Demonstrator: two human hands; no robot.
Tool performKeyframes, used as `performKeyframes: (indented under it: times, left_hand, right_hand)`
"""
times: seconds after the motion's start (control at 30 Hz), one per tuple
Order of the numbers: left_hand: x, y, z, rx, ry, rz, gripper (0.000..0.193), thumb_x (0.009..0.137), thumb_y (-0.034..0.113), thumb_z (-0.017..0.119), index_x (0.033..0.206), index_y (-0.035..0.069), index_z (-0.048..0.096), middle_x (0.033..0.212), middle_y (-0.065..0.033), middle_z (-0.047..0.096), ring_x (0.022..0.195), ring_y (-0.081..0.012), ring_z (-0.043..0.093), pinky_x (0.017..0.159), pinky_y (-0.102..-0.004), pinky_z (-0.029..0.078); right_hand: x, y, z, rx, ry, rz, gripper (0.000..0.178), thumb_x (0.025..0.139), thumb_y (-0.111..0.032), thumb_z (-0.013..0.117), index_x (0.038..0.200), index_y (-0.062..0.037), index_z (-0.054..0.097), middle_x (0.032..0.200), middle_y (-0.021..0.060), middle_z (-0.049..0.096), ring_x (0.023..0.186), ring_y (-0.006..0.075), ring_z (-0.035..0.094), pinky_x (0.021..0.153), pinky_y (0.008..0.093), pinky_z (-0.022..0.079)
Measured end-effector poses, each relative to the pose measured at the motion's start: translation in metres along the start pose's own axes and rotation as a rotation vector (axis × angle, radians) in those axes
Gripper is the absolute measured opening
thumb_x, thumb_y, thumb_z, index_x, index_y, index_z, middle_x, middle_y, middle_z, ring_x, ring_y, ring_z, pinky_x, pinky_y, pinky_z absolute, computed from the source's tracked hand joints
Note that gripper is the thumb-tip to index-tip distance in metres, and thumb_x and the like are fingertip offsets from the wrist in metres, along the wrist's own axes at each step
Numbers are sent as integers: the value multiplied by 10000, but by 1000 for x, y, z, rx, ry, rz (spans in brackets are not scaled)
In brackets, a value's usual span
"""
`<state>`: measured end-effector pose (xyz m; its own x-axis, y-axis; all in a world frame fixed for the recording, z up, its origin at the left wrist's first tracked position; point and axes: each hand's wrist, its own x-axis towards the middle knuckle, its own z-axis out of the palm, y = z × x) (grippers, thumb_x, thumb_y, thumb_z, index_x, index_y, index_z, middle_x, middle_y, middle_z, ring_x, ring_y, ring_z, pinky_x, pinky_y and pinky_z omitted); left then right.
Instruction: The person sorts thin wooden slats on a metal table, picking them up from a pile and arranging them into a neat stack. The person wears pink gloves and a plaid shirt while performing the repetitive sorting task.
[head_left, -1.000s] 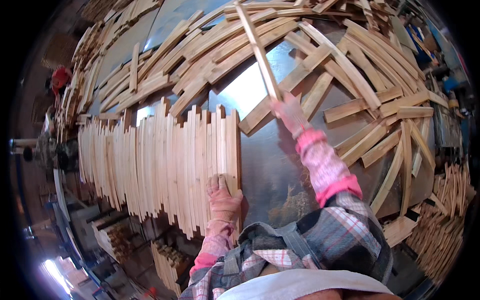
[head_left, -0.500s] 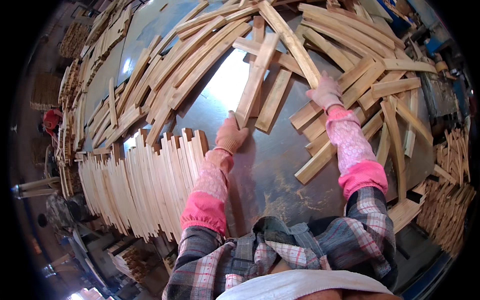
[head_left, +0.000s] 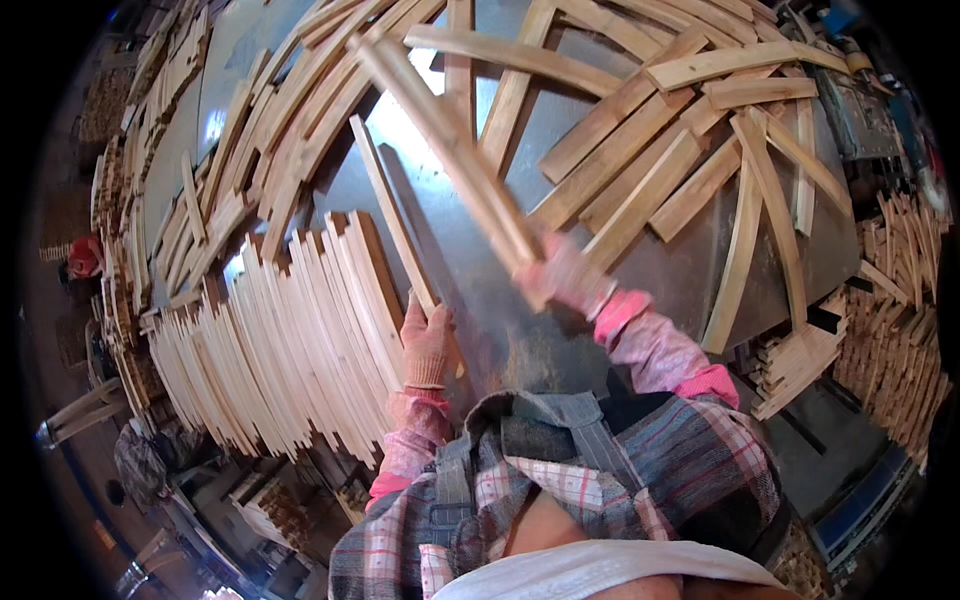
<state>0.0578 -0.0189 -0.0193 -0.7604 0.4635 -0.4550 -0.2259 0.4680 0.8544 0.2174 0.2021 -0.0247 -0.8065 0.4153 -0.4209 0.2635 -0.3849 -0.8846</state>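
Both hands wear pinkish gloves. My left hand (head_left: 426, 345) is closed on the near end of a narrow wooden strip (head_left: 388, 205), which stands on edge beside a tight row of wooden strips (head_left: 285, 335). Over the middle of the metal table, my right hand (head_left: 570, 278) grips the near end of another wooden slat (head_left: 450, 150). That slat slants away to the upper left and is smeared by motion. Loose slats (head_left: 630, 150) lie crisscrossed just beyond my right hand.
A large heap of slats (head_left: 300, 125) covers the far left of the metal table (head_left: 480, 345). Stacked wood (head_left: 885, 340) stands off the table's right side, with a smaller stack (head_left: 795, 370) at its near right corner. Sawdust lies near the front edge. Something red (head_left: 85, 257) shows at far left.
My left hand has drawn its strip toward me and left, beside the row. My right hand has pulled its slat nearer and to the left. The view has shifted somewhat.
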Motion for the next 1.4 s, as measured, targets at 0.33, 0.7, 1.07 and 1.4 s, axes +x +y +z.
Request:
performKeyframes:
  times: [0.33, 0.7, 1.07, 1.4]
  left_hand:
    - [-68, -27, -79, 878, 77, 403, 732, 881, 370, 707, 1469, -8, 490, 1387, -253, 572, 1329, -447, 488, 1123, -493, 398]
    - [-42, -57, -73, 1143, 79, 475, 890, 814, 478, 718, 1547, 80, 408, 1582, -193, 361, 1493, -410, 282, 1246, -546, 189]
    - [-60, -26, -84, 1030, 28, 447, 738, 848, 379, 686, 1488, 69, 488, 1513, -206, 422, 1445, -429, 337, 1225, -535, 216]
    - [-47, -56, -80, 1088, 131, 513, 804, 828, 448, 713, 1498, 74, 472, 1532, -214, 420, 1465, -433, 317, 1221, -553, 222]
  right_hand:
    - [-75, 62, 207, -640, -328, 451, 1010, 813, -356, 745, 1590, 27, 224, 1299, 312, 632, 1221, 442, 626, 1039, 456, 505]
    - [45, 1, 38, -745, 832, 377, 912, 823, -448, 778, 1403, 131, 378, 1390, 302, 568, 1289, 384, 601, 1026, 446, 525]
    - [13, 26, 17, -40, 816, -103, 760, 829, -189, 784, 1446, 75, 429, 1322, 181, 607, 1173, 294, 632, 1021, 376, 509]
    - [-119, 129, 177, -343, 265, 35, 1006, 818, -78, 773, 1625, 8, 179, 1441, 193, 541, 1270, 241, 549, 1079, 339, 457]
